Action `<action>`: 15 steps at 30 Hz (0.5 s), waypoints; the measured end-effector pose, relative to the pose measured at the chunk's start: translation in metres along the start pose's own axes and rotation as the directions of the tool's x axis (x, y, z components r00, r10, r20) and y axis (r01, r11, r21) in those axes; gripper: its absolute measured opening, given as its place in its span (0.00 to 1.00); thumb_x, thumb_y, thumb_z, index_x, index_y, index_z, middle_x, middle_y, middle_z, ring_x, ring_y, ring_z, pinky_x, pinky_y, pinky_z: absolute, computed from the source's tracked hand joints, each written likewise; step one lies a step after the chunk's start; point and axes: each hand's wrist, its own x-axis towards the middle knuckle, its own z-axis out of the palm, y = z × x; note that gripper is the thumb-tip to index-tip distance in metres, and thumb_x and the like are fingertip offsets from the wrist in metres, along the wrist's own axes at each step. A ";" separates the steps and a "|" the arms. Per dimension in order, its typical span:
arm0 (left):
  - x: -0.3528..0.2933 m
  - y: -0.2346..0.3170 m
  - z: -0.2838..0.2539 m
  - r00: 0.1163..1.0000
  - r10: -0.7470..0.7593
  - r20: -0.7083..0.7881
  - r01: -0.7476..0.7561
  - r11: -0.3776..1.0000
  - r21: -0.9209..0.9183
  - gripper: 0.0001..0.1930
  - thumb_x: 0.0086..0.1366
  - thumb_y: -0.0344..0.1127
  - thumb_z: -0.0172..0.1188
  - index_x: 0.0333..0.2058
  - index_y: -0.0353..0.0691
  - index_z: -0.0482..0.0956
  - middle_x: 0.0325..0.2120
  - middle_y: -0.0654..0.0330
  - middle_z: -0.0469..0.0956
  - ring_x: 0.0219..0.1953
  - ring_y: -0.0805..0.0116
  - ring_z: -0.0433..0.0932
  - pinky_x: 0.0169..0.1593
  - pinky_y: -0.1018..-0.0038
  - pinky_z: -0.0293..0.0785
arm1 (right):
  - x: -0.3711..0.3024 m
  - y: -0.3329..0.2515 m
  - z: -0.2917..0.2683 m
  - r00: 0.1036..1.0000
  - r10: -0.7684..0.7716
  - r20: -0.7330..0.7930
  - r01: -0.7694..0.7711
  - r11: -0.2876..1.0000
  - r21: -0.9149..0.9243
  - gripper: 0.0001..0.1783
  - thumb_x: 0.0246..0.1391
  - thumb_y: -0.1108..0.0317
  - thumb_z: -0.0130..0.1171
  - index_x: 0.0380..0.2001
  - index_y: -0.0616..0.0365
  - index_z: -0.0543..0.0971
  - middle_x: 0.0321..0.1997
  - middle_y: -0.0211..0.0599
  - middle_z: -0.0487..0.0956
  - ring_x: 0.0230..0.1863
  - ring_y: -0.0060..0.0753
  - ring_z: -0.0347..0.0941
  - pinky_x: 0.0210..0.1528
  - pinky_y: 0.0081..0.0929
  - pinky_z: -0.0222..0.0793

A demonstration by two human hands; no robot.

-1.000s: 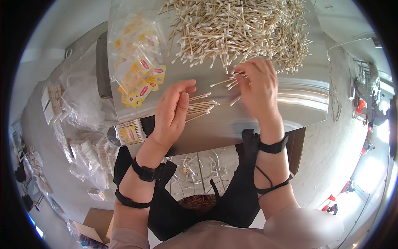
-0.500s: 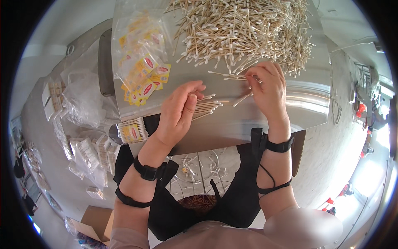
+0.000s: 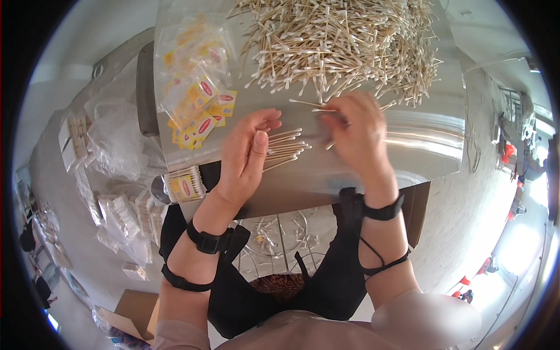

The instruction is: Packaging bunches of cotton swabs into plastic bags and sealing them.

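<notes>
My left hand (image 3: 245,156) is closed round a bundle of cotton swabs (image 3: 286,147), whose white tips stick out to the right past the thumb. To its right my right hand (image 3: 357,129), smeared by motion, has a few cotton swabs (image 3: 309,105) at its fingertips, pointing left. A large heap of loose cotton swabs (image 3: 338,46) with wooden sticks covers the far part of the metal table (image 3: 426,137). Left of my left wrist lies a filled pack of swabs (image 3: 185,184) with a yellow label.
Yellow-and-white printed cards (image 3: 201,116) lie partly inside a clear plastic bag (image 3: 224,44) at the table's left. Bagged swab packs (image 3: 119,213) stand left of the table. An open cardboard box (image 3: 137,312) is at lower left. Scattered swabs lie on the floor below the table's near edge.
My right hand has moved left, nearer the left hand's bundle, bringing its swabs along. The left hand has shifted slightly left and keeps its hold.
</notes>
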 end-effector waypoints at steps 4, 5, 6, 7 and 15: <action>0.001 0.003 0.003 0.997 -0.037 0.066 0.038 0.999 -0.016 0.17 0.80 0.38 0.46 0.58 0.32 0.73 0.49 0.50 0.81 0.49 0.60 0.82 0.54 0.68 0.76 | 0.003 0.023 -0.022 0.988 0.142 0.067 -0.140 0.989 -0.043 0.10 0.41 0.73 0.73 0.31 0.52 0.84 0.35 0.30 0.80 0.41 0.41 0.75 0.47 0.36 0.73; 0.001 0.003 0.003 0.996 -0.058 0.075 0.061 0.998 -0.035 0.17 0.80 0.38 0.46 0.58 0.32 0.73 0.48 0.50 0.81 0.48 0.60 0.82 0.53 0.68 0.76 | 0.002 0.025 -0.021 0.988 0.143 0.066 -0.140 0.989 -0.044 0.10 0.41 0.73 0.73 0.31 0.52 0.84 0.35 0.30 0.80 0.41 0.41 0.75 0.47 0.36 0.73; 0.001 0.004 0.003 0.995 -0.057 0.076 0.060 0.998 -0.036 0.17 0.80 0.38 0.46 0.58 0.32 0.73 0.48 0.50 0.81 0.48 0.60 0.82 0.53 0.68 0.76 | 0.002 0.025 -0.019 0.990 0.123 0.063 -0.121 0.992 -0.044 0.10 0.42 0.73 0.73 0.30 0.52 0.84 0.35 0.30 0.80 0.41 0.42 0.75 0.46 0.37 0.73; 0.000 0.003 0.003 0.995 -0.063 0.076 0.066 0.997 -0.036 0.17 0.80 0.38 0.46 0.57 0.32 0.73 0.48 0.50 0.82 0.48 0.60 0.82 0.53 0.68 0.76 | 0.002 0.024 -0.017 0.993 0.103 0.060 -0.101 0.994 -0.042 0.09 0.42 0.73 0.73 0.30 0.52 0.84 0.34 0.30 0.80 0.41 0.42 0.75 0.46 0.37 0.73; 0.000 -0.003 -0.006 0.992 0.121 -0.025 -0.111 0.962 0.249 0.18 0.81 0.40 0.45 0.58 0.33 0.73 0.53 0.51 0.79 0.49 0.62 0.81 0.52 0.71 0.74 | 0.004 0.002 0.003 0.997 -0.025 0.076 0.022 0.999 0.048 0.08 0.42 0.73 0.71 0.28 0.52 0.83 0.31 0.30 0.77 0.39 0.42 0.75 0.43 0.38 0.73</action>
